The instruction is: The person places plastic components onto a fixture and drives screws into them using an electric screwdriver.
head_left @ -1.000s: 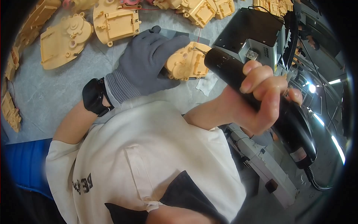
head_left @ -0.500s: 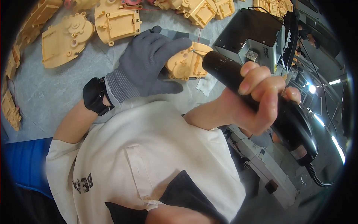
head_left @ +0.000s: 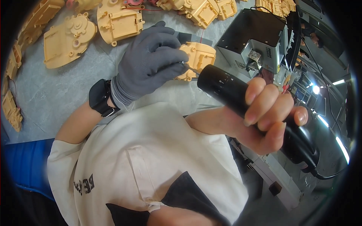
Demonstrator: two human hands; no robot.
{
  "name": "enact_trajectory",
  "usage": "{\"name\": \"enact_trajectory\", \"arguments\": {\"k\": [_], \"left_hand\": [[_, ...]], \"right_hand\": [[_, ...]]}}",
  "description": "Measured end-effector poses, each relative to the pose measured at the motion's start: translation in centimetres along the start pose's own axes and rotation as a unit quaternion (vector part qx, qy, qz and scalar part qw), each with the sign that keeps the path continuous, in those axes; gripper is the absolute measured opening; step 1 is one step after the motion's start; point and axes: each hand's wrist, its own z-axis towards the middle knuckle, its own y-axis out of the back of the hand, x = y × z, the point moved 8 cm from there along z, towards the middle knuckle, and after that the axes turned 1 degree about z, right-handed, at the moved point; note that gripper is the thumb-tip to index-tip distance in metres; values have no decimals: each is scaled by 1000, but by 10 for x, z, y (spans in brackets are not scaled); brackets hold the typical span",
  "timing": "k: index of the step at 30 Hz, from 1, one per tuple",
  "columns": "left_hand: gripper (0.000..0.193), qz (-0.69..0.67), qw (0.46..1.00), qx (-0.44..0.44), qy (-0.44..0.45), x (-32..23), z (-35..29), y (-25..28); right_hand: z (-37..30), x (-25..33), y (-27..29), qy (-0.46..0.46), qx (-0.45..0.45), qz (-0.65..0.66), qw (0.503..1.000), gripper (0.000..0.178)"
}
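Note:
My right hand (head_left: 264, 116), bare, wraps round a black electric screwdriver (head_left: 230, 88) with a cable at its rear end. Its thin metal bit (head_left: 194, 70) points left, reaching my left hand (head_left: 151, 62) in a grey knit glove. The gloved thumb and forefinger pinch together at the bit's tip, where a small shiny metal piece shows; I cannot make out what it is. Just beyond these fingertips lies a yellow plastic housing (head_left: 201, 56) with round bosses and a rectangular recess, partly covered by the glove and the screwdriver.
More yellow housings (head_left: 68, 41) lie on the grey table (head_left: 41, 90) to the left and along the far side. A black-topped metal box (head_left: 249, 30) stands at the right, beyond the screwdriver. A blue bin (head_left: 28, 162) is at the lower left.
My left hand has left the yellow housing and closed its thumb and forefinger at the bit's tip. The screwdriver has moved back off the housing, left and slightly toward me.

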Motion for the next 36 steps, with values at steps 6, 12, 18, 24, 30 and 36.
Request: {"name": "enact_trajectory", "arguments": {"k": [6,12,18,24,30,36], "left_hand": [[17,31,999,6,-23,-4,4,2],[26,29,999,39,-25,2,-5,2],[26,42,997,47,-42,-3,-1,-4],[33,48,995,67,-63,-3,-3,-7],[57,34,999,-3,-11,3,-2,-4],[62,5,1000,6,25,5,-4,-5]], "right_hand": [[1,6,2,11,10,4,1000,26],[2,-3,-5,-13,14,-5,1000,25],[2,-4,1,-13,10,16,1000,27],[4,-4,0,-25,16,11,999,27],[8,2,8,20,-28,-83,996,31],[14,-9,17,26,-31,-152,988,37]]}}
